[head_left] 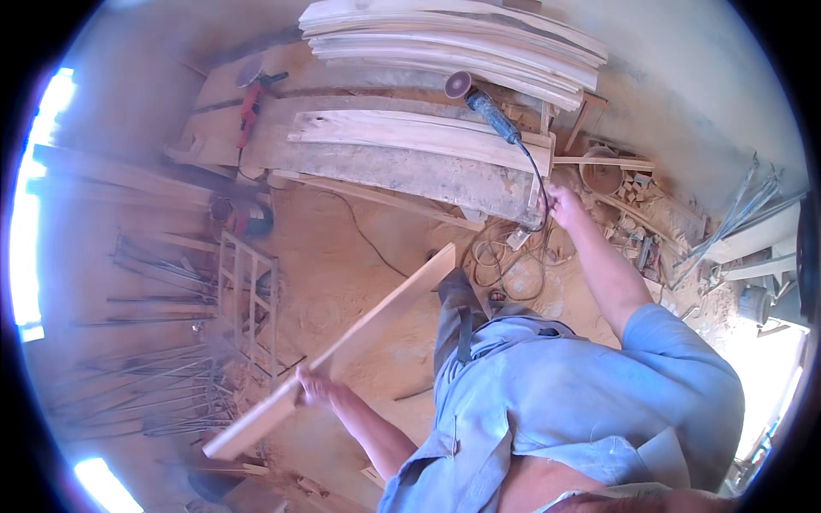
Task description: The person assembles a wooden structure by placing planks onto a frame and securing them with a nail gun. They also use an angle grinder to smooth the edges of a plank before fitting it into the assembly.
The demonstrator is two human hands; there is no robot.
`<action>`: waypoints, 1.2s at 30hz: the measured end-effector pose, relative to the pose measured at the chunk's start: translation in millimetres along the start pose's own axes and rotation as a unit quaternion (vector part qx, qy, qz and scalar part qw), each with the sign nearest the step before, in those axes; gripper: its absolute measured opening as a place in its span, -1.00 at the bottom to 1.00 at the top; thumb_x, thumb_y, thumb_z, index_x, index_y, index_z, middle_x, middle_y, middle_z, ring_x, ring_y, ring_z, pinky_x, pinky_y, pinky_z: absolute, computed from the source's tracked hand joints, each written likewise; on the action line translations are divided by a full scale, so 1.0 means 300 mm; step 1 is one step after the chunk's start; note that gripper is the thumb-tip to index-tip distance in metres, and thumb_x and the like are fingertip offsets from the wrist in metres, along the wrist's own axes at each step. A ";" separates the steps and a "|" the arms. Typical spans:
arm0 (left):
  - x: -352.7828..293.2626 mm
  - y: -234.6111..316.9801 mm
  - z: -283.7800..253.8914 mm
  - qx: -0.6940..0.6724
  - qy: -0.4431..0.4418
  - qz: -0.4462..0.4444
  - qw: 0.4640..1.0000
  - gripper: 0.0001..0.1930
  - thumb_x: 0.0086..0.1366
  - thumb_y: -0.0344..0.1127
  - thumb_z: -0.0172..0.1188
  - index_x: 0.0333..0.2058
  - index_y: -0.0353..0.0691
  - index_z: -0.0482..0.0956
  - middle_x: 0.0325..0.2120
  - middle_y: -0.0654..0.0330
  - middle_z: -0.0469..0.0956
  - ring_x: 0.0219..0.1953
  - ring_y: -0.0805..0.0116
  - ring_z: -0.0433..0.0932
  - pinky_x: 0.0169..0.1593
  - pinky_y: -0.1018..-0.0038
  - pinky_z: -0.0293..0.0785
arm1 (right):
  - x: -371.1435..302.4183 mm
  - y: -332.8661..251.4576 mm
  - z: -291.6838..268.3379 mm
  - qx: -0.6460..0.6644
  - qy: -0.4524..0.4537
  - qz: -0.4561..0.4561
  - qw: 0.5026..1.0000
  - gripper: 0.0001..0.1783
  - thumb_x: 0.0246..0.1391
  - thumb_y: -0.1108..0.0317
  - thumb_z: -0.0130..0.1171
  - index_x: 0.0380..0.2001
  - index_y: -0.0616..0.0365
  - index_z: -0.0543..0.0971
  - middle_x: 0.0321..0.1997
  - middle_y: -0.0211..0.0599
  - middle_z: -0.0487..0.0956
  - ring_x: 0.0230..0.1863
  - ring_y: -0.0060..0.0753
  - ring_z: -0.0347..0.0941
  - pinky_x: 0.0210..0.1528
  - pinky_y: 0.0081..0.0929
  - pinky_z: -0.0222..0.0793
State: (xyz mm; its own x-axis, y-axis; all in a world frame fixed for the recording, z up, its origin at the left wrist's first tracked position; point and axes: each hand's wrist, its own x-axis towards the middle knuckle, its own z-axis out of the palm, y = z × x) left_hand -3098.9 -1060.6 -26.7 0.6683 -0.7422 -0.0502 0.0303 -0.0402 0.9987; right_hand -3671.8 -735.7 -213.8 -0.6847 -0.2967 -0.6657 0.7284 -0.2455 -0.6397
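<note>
A long, pale wooden board (376,312) slants across the left of my body, its far end near my legs. My left hand (318,387) is closed around the board toward its near end. At the right corner of the dusty workbench (368,164), my right hand (564,208) has its fingers closed at the black power cord (541,175). That cord runs to a blue angle grinder (493,115) with a round disc, which rests on another board (410,137) lying on the bench.
A stack of boards (453,38) lies behind the bench. A red angle grinder (250,109) sits at the bench's left. Coiled cord (513,265) lies on the sawdust-covered floor, with a bucket (601,173) and wood offcuts (640,186) to the right. A wooden frame (248,295) stands left.
</note>
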 end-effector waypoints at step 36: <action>0.568 -0.164 -1.667 -0.293 0.395 -0.323 0.808 -0.48 0.07 -0.20 0.41 -0.04 -0.29 0.45 -0.17 0.12 0.54 -0.18 0.19 0.55 -0.15 0.23 0.56 | -1.540 1.568 1.406 -0.322 -0.387 0.350 0.790 -0.35 0.29 -0.02 0.06 0.28 0.18 0.30 0.30 -0.07 0.38 0.32 -0.02 0.28 0.37 -0.13 0.18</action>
State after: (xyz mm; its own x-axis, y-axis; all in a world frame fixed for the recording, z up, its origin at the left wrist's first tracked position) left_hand -2614.8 -850.6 -82.3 0.6316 -0.0239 -0.7749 0.7547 0.2476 0.6075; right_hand -3001.7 -1103.4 -45.1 0.2834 -0.6885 -0.6676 0.5863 0.6752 -0.4476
